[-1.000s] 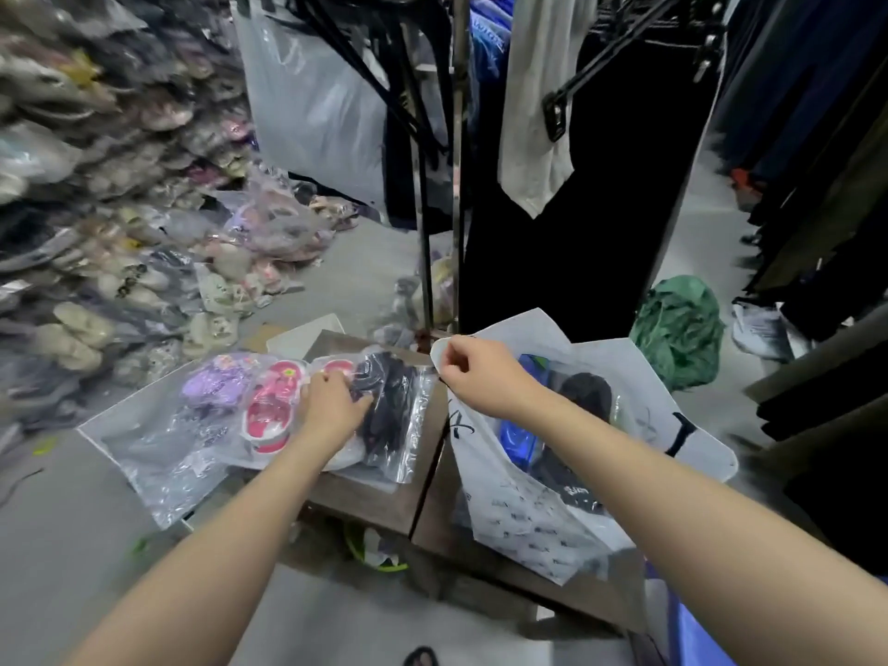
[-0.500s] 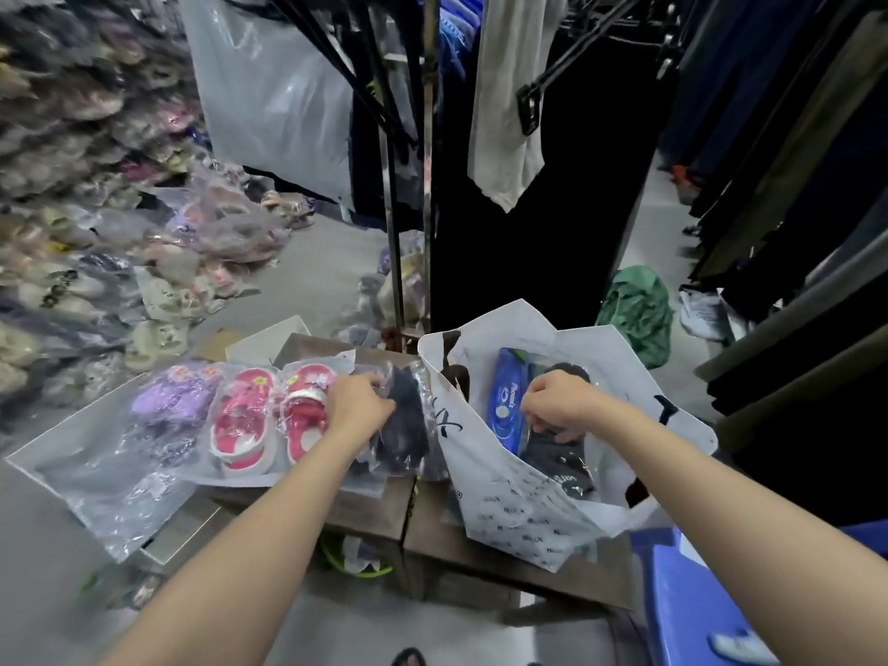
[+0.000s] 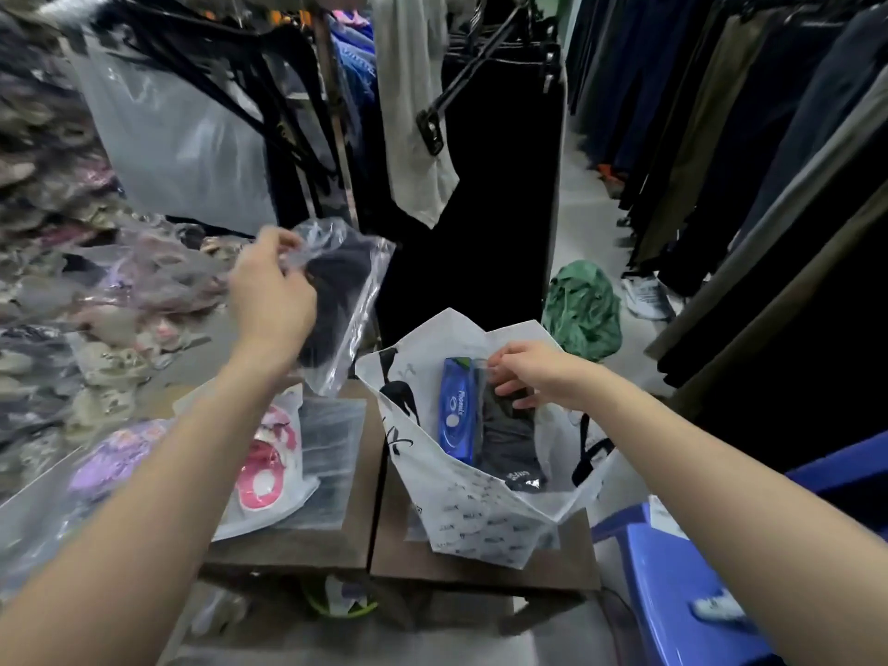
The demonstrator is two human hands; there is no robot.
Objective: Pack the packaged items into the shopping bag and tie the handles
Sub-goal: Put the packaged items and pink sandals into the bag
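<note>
Left hand [image 3: 271, 290]: in the air above the far left of the table, fingers and thumb curled, pinching the top corner of a clear packet [image 3: 343, 300] with a dark item inside. Packet hanging tilted, lower corner near the left rim of the shopping bag [image 3: 480, 521]; contact not discernible.

Right hand [image 3: 533, 374]: inside the bag's mouth, fingers curled over the top of a dark packet [image 3: 509, 439] standing in the bag. Upright blue packet [image 3: 456, 411] just left of it, touching.

Bag: white, open, standing on the right half of the table. Black handles [image 3: 588, 449] loose at the right side, untied.

Table [image 3: 307, 545]: two brown wooden tops butted together, dark seam between. Flat on the left top, a pink sandals packet [image 3: 262, 468]; further left, a purple sandals packet [image 3: 110, 463].

Room: grey floor [image 3: 572, 223]; heap of bagged footwear [image 3: 48, 281] at left; dark garments [image 3: 721, 137] on rails behind and at right; green bundle [image 3: 581, 305] on the floor beyond the bag, white sneaker [image 3: 646, 295] near it; blue stool [image 3: 672, 593] at lower right.

Writing: white vertical lettering on the blue packet, too blurred to read with certainty. Rows of small dark print on the bag, unreadable. Small white label low on the dark packet, unreadable.
</note>
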